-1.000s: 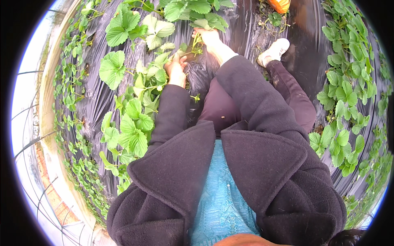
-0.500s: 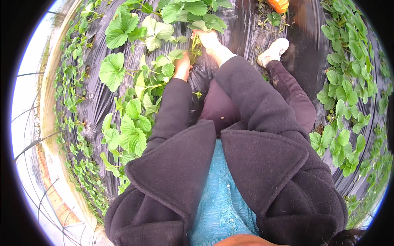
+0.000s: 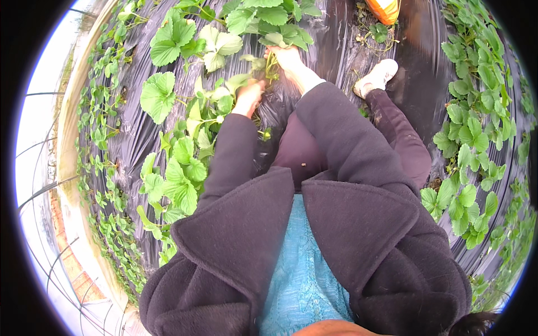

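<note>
A: What's different from a second ago?
B: Mostly the left hand [image 3: 250, 97]. It went in toward the stems [image 3: 271, 71], and now sits slightly back from there, well left of the shoe [image 3: 383, 74] and a little below it in view.
A: And the right hand [image 3: 285, 58]?
B: Same spot, left of the shoe and a bit above it, fingers closed round the stems. Leaves [image 3: 283, 36] spread just past it.
A: Is the left one gripping anything?
B: Can't tell. Its fingers look curled but blurred, right beside a leaf [image 3: 239, 82], and anything inside them is hidden.
A: So what does the change amount to?
B: I'd read it as the right hand steadying while the left does the moving. The stems are left of the shoe, about level with it; whether they're rooted or loose, I can't see.
A: Did anything else shift?
B: The film [image 3: 330, 59] between the hands and the shoe looks much the same.
</note>
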The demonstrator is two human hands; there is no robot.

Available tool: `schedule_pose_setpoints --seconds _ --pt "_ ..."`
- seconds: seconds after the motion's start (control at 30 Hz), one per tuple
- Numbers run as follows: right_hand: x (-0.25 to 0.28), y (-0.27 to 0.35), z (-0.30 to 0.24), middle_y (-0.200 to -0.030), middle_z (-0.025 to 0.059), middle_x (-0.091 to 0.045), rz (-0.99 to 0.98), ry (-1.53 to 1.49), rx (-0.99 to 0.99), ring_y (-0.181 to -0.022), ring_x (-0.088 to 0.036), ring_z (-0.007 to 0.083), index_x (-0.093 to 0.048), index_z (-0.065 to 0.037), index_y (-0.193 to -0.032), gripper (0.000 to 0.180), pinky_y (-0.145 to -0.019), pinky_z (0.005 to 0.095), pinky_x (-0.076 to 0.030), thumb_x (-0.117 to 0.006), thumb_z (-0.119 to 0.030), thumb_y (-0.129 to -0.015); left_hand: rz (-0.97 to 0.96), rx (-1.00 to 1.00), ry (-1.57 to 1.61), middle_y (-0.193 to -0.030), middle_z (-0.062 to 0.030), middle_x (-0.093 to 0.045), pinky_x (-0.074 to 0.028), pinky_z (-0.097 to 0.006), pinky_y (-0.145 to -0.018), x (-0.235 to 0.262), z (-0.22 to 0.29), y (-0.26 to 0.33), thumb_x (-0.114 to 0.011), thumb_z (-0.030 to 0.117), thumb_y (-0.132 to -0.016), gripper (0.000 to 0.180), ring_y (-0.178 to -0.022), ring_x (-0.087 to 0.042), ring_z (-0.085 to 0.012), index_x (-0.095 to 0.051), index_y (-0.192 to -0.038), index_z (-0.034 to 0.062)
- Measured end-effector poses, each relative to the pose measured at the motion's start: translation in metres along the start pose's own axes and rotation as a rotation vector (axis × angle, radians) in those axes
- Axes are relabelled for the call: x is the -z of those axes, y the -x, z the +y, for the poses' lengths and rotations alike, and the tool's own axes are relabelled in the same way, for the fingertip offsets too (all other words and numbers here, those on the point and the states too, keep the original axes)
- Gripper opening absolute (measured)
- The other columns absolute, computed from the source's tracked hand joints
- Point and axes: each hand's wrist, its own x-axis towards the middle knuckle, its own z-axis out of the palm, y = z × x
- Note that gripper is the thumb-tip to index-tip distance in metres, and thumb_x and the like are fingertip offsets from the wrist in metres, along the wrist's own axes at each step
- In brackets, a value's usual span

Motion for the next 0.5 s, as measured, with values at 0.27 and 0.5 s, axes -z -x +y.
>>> schedule_pose_setpoints --seconds 0.27,0.5 --pt "-0.013 0.011 0.017 -0.088 0.0159 -0.06 -0.476 1.319 0.606 -0.08 -0.059 0.0259 -0.055 -0.003 -0.099 0.029 -0.071 0.037 -0.047 -0.059 -0.019 -0.075 0.028 -0.476 0.27 -0.066 0.0008 -0.051 -0.036 -0.018 -0.044 -0.008 -0.007 0.074 -0.049 0.018 -0.087 0.013 -0.051 -0.044 -0.0055 -0.053 -0.081 0.007" --pt "-0.05 0.085 -0.038 -0.102 0.0119 -0.055 -0.786 1.505 0.53 -0.09 -0.054 0.0307 -0.037 -0.013 -0.125 0.063 -0.08 0.0419 -0.042 -0.063 -0.023 -0.068 -0.063 -0.261 0.112 -0.078 -0.0032 -0.053 -0.043 -0.026 -0.059 -0.067 -0.02 0.015 -0.047 0.02 -0.087 0.017 -0.067 -0.05 -0.012 -0.049 -0.095 0.0051"
